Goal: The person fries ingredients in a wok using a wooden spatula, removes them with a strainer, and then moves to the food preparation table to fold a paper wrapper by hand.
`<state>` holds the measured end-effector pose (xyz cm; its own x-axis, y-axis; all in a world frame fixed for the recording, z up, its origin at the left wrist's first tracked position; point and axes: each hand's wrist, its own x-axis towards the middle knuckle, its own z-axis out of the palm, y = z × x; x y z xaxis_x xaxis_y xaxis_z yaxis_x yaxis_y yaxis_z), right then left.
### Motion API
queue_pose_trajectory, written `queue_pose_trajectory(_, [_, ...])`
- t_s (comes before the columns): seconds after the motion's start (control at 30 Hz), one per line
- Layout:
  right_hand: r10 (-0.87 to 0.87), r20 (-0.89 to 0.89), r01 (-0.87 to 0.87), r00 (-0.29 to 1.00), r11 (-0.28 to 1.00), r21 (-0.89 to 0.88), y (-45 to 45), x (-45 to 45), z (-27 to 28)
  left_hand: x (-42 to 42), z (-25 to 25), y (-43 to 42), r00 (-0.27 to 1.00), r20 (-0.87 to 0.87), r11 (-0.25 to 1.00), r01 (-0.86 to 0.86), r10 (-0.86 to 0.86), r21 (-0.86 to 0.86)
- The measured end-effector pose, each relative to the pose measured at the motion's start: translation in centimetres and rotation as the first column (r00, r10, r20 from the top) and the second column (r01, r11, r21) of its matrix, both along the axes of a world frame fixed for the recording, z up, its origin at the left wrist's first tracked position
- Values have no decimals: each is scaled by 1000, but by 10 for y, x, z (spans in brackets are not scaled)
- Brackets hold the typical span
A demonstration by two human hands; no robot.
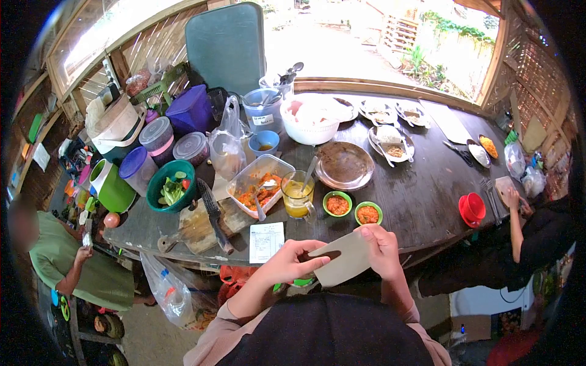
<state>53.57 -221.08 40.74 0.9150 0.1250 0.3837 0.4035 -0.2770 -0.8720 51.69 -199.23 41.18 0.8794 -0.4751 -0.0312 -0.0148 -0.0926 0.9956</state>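
Note:
My right hand (383, 250) pinches the right side of a pale beige sheet of paper (345, 262), thumb on top. My left hand (299, 259) grips the left edge of the same sheet, its fingers partly bent around it. A dark brown patch shows near that left edge; whether it is a fold or a shadow I cannot tell. The paper hangs in front of the table edge. Just beyond it stand two small green bowls of red sauce (337, 204). A glass mug of yellow liquid (298, 195) and a handwritten note (267, 243) lie close to my left hand.
A large knife (213, 216) rests on a wooden board (195, 229). Behind it are a salad bowl (160, 198) and a plastic tub of orange food (235, 192). Plated food (390, 143) stands at the back. People stand left (79, 256) and right (519, 232), the right one holding paper.

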Motion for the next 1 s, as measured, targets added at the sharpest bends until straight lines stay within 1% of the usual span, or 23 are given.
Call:
queue_pose_trajectory(0.03, [0, 0, 0, 1000, 1000, 0, 3, -2, 3, 2, 5, -1, 1000, -5, 1000, 26, -26, 12])
queue_pose_trajectory(0.07, [38, 10, -38, 999, 999, -25, 5, -3, 6, 3, 8, -2, 999, -10, 998, 53, -53, 25])
queue_pose_trajectory(0.1, [77, 18, -76, 997, 996, -51, 6, -4, 7, 3, 7, -5, 995, 80, 996, 50, -56, 74])
queue_pose_trajectory(0.13, [76, 19, -75, 997, 996, -52, 5, -5, 6, 4, 5, -8, 995, 80, 996, 51, -56, 74])
queue_pose_trajectory(0.2, [173, 38, -162, 984, 967, -199, 5, -6, 3, 8, -1, -12, 965, 252, 981, 16, -65, 192])
queue_pose_trajectory(0.27, [185, 63, -169, 981, 964, -205, 3, -7, 4, 6, 0, -15, 961, 272, 980, -17, -38, 198])
queue_pose_trajectory(0.33, [157, 30, -152, 987, 981, -122, -1, -8, 9, 4, 2, -16, 956, 292, 978, -48, -13, 203])
queue_pose_trajectory(0.4, [174, 52, -165, 983, 976, -146, -9, -6, 7, 2, 3, -16, 947, 317, 988, -99, 56, 121])
queue_pose_trajectory(0.47, [190, 73, -176, 979, 970, -169, -11, -5, 5, 3, -1, -18, 949, 309, 987, -99, 56, 125])
queue_pose_trajectory(0.57, [183, 42, -177, 982, 976, -128, -7, -5, 4, 5, -4, -19, 945, 321, 984, -113, 64, 136])
queue_pose_trajectory(0.63, [181, 149, -160, 972, 977, -143, -5, -4, 4, 6, -3, -20, 937, 342, 981, -130, 75, 142])
queue_pose_trajectory(0.67, [183, 150, -162, 971, 976, -143, -4, -4, 5, 6, -3, -21, 930, 360, 982, -129, 72, 136])
queue_pose_trajectory(0.73, [248, 147, -218, 958, 957, -192, -3, -2, 8, 6, 1, -23, 923, 379, 983, -129, 71, 131])
queue_pose_trajectory(0.77, [250, 147, -221, 957, 957, -190, -1, -1, 9, 6, 6, -24, 904, 419, 979, -153, 82, 138])
queue_pose_trajectory(0.8, [305, 174, -262, 936, 936, -235, 1, 0, 9, 7, 9, -25, 884, 458, 974, -177, 93, 144])
queue_pose_trajectory(0.83, [360, 198, -299, 912, 912, -281, 3, 1, 9, 8, 9, -24, 884, 457, 973, -179, 94, 145])
queue_pose_trajectory(0.87, [360, 198, -300, 911, 912, -281, 4, 1, 10, 10, 7, -23, 871, 481, 966, -198, 97, 164])
queue_pose_trajectory(0.93, [383, 166, -294, 909, 869, -398, 4, 1, 15, 11, 7, -22, 857, 506, 958, -218, 98, 184])
queue_pose_trajectory(1.0, [389, 146, -299, 910, 857, -420, 4, 1, 19, 9, 8, -21, 881, 466, 949, -211, 81, 236])
